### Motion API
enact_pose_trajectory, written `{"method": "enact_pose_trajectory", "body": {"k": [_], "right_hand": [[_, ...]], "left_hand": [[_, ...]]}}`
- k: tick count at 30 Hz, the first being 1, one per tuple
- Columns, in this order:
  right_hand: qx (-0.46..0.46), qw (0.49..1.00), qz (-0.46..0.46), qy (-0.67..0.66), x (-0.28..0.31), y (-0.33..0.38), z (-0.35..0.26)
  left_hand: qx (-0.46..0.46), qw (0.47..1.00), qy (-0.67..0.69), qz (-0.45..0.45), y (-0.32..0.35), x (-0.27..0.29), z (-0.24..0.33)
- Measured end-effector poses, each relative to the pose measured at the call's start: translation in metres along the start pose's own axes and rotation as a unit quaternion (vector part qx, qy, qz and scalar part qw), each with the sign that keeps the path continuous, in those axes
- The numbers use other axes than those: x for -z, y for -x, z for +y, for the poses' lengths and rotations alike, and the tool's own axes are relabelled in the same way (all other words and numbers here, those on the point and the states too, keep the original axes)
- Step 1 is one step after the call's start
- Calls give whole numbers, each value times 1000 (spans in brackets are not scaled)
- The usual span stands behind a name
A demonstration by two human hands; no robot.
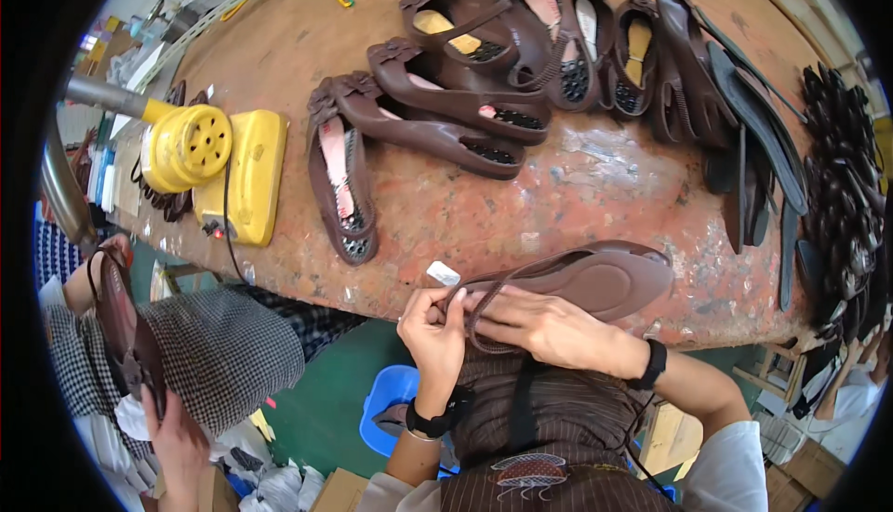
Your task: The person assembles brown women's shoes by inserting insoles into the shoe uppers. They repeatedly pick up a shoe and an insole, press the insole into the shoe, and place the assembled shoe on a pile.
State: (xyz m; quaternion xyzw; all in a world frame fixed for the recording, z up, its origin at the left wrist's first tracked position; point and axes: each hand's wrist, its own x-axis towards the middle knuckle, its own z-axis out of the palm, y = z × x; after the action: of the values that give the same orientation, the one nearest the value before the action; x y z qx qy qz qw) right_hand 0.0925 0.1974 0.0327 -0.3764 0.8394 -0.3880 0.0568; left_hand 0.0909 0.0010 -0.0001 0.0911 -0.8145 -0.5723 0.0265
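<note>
Brown shoe (pixel 609 289), seen from the head camera, lies on its side of the table (pixel 446 219) nearest the person, at the middle of the near edge, with its padded insole facing up and its toe pointing toward the right edge. Its thin strap (pixel 486 303) loops up at the heel end, where both hands work. The left hand (pixel 433 335) pinches that end between thumb and bent fingers. The right hand (pixel 549 328) reaches across from the other side, its fingers laid together and passing behind the strap; their tips are partly hidden, so I cannot tell whether they pinch anything. A small white piece (pixel 443 273) is just beside the left hand.

Toward the left edge of the table is a yellow machine base (pixel 257 177) with a round vented housing (pixel 193 143). A single brown shoe with a flower trim (pixel 340 172) stands between it and the middle. More brown shoes (pixel 446 103) crowd toward the far edge, and dark flat soles (pixel 758 121) lean near the right edge. Below the near edge is a blue basin (pixel 377 410). Beyond the left edge, a co-worker's hands (pixel 177 447) hold another shoe (pixel 126 321).
</note>
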Motion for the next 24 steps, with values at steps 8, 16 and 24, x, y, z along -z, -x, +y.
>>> {"method": "enact_pose_trajectory", "body": {"k": [8,16,24], "right_hand": [[-153,977,-57,137,12,22,-22],[-262,885,304,238,44,16,-2],[-305,902,306,-2,87,14,-18]], "left_hand": [[-33,998,-38,-44,-4,6,-6],[20,984,-105,-142,31,4,25],[-351,869,-260,-231,80,-30,62]]}}
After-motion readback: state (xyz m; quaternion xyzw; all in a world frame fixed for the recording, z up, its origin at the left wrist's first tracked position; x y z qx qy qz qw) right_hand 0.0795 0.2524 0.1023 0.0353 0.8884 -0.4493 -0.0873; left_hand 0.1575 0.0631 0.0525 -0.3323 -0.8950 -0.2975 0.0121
